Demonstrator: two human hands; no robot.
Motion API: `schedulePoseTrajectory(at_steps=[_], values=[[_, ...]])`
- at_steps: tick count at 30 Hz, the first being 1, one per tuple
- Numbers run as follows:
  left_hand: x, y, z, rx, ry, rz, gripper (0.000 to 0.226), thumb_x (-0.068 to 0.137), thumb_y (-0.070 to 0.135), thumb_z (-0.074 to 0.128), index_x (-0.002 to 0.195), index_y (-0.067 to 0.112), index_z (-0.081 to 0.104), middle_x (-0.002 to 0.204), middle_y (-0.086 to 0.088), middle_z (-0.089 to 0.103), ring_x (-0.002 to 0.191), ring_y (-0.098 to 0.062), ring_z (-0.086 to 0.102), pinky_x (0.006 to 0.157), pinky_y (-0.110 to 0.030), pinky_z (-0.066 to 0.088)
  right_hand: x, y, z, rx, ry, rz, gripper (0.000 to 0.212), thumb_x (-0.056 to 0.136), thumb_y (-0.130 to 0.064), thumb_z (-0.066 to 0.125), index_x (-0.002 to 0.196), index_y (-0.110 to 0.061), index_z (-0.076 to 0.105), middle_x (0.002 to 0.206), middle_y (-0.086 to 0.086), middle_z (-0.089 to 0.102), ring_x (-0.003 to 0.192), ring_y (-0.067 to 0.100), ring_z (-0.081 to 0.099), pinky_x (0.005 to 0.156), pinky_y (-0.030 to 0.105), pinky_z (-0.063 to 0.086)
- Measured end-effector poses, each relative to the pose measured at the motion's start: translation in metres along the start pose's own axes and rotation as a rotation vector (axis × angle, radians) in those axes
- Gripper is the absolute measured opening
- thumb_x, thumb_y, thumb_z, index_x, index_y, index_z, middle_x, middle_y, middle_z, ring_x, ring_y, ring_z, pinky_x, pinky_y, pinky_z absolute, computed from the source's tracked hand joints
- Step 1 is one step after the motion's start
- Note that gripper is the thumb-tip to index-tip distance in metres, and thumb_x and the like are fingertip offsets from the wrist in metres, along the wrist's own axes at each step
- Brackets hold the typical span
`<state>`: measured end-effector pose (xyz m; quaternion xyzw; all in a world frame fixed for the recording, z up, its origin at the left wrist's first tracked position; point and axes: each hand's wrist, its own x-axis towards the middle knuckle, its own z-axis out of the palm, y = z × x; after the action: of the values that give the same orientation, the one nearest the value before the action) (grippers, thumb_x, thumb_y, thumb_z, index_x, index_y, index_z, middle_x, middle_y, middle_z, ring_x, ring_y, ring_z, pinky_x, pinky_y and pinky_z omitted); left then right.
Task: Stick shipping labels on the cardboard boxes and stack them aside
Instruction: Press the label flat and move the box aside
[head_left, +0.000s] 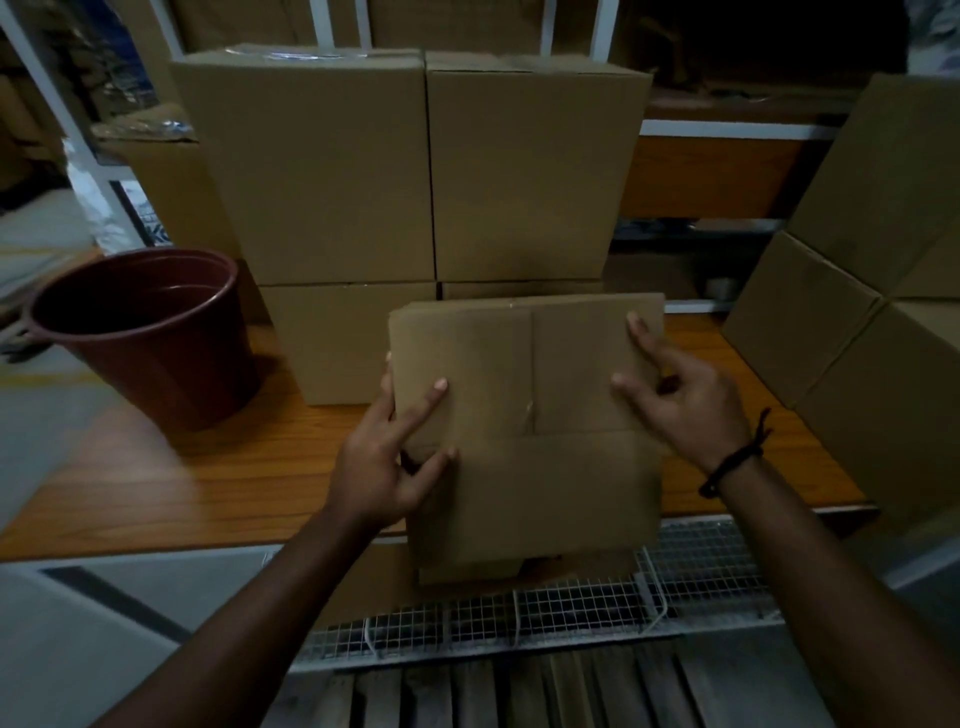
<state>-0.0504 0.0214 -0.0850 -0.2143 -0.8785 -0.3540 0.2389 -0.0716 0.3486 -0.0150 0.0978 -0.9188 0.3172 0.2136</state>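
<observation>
The left hand (384, 462) is gripping the box (524, 415) at the desk's (208, 483) near edge, while the right hand (685, 400) is resting straight fingers (644, 338) on top. No label is showing, so labelling and stacking are likely remaining.

A storeroom: stacked cardboard boxes (431, 171) crowd a wooden table (208, 483) before metal shelving (727, 130).

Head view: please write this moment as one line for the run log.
left hand grips small box at left edge | right hand touches its top | no label visible | stacked boxes behind | bucket at left
</observation>
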Motion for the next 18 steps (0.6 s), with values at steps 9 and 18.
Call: schedulePoseTrajectory(at_steps=[9, 18], values=[[0.082, 0.010, -0.031, -0.357, -0.071, -0.460, 0.043, 0.086, 0.030, 0.073, 0.122, 0.049, 0.061, 0.138, 0.005, 0.052, 0.111, -0.016, 0.059, 0.089, -0.043, 0.056, 0.072, -0.013, -0.013, 0.049, -0.184, 0.254, 0.057, 0.086, -0.041, 0.069, 0.139, -0.033, 0.049, 0.141, -0.011, 0.051, 0.125, 0.014, 0.051, 0.098, 0.028, 0.041], [0.091, -0.028, -0.008, -0.287, -0.228, -0.627, 0.039, 0.089, 0.034, 0.068, 0.128, 0.035, 0.062, 0.135, -0.001, 0.059, 0.118, -0.019, 0.056, 0.101, -0.048, 0.047, 0.076, 0.010, 0.056, 0.079, -0.307, 0.431, 0.049, 0.092, -0.043, 0.058, 0.140, -0.034, 0.048, 0.150, -0.003, 0.042, 0.131, 0.019, 0.044, 0.087, 0.032, 0.039]])
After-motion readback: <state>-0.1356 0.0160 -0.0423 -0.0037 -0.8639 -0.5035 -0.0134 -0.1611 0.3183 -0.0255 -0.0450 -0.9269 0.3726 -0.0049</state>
